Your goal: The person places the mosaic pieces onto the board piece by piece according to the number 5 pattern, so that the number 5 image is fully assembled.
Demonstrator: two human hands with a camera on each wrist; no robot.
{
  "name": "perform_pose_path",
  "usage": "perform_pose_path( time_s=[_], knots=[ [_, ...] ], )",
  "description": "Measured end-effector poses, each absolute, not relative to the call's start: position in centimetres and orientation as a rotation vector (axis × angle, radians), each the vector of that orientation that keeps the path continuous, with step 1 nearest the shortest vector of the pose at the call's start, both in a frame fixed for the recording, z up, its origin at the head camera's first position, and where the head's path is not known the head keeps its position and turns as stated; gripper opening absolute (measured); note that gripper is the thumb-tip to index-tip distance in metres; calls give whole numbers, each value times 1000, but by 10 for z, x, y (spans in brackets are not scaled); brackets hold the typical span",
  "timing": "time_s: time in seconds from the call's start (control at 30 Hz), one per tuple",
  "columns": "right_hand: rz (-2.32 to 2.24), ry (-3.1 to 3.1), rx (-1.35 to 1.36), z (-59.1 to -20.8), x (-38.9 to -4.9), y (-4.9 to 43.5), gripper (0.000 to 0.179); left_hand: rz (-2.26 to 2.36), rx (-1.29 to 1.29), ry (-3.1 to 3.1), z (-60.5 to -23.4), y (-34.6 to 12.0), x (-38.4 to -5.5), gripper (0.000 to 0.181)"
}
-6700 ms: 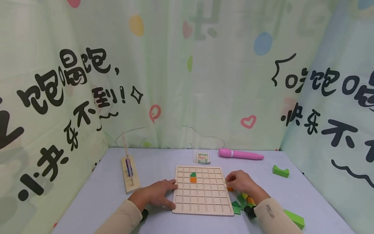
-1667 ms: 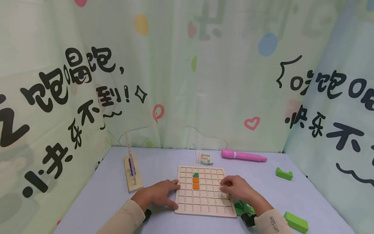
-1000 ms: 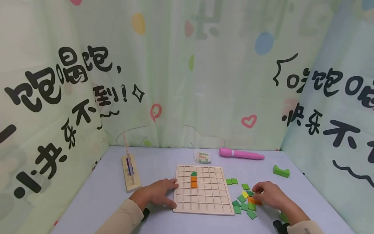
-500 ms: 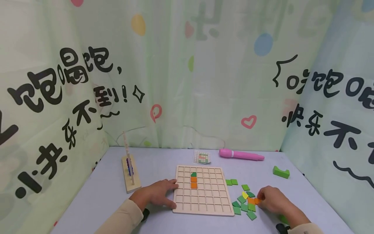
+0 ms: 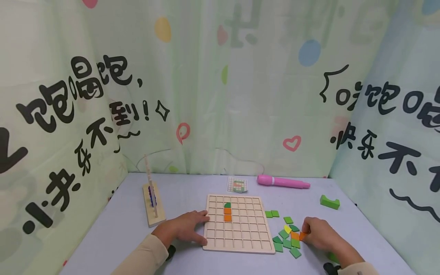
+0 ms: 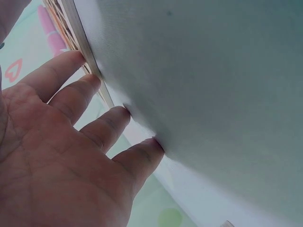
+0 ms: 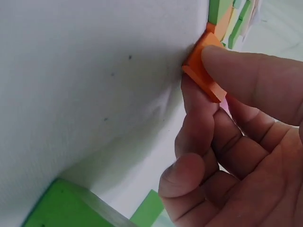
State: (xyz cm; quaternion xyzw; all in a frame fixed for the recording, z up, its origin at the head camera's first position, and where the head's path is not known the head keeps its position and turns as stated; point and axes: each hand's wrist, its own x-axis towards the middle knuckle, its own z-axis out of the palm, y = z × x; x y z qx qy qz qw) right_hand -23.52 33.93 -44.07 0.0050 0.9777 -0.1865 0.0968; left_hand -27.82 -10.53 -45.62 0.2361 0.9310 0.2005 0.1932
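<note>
A wooden grid board (image 5: 245, 233) lies on the table. In one column it bears a green rounded tile (image 5: 227, 205) with two orange square tiles (image 5: 227, 218) below it. My left hand (image 5: 183, 228) rests at the board's left edge; its spread fingers (image 6: 90, 90) touch the rim in the left wrist view. To the right of the board, my right hand (image 5: 321, 233) pinches an orange tile (image 7: 203, 68) between thumb and index finger, at the side of a loose pile. Another orange tile (image 5: 294, 236) lies in that pile among green tiles (image 5: 287, 243) and a yellow piece (image 5: 287, 229).
Behind the board lies a small pattern card (image 5: 237, 185), and a pink pen-shaped object (image 5: 283, 181) is to its right. A beaded wooden stand (image 5: 153, 204) is at the left. A green notched block (image 5: 329, 202) sits far right; another green block (image 7: 66, 208) is near my right wrist.
A second orange tile has come onto the board below the first. My right hand has moved from the board to the pile at the right and now pinches an orange tile. My left hand stays put.
</note>
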Motion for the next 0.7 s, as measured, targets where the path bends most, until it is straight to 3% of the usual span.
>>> perform_pose_path(
  time_s=[0.23, 0.43, 0.7],
  knots=[
    [-682, 2862, 33, -436, -240, 345, 6, 589, 658, 2598, -455, -106, -276, 80],
    [-814, 2871, 32, -439, -245, 341, 7, 582, 652, 2603, -455, -106, -276, 80],
    [-1018, 2781, 107, -438, -252, 303, 11, 583, 649, 2609, -456, -106, -277, 80]
  ],
)
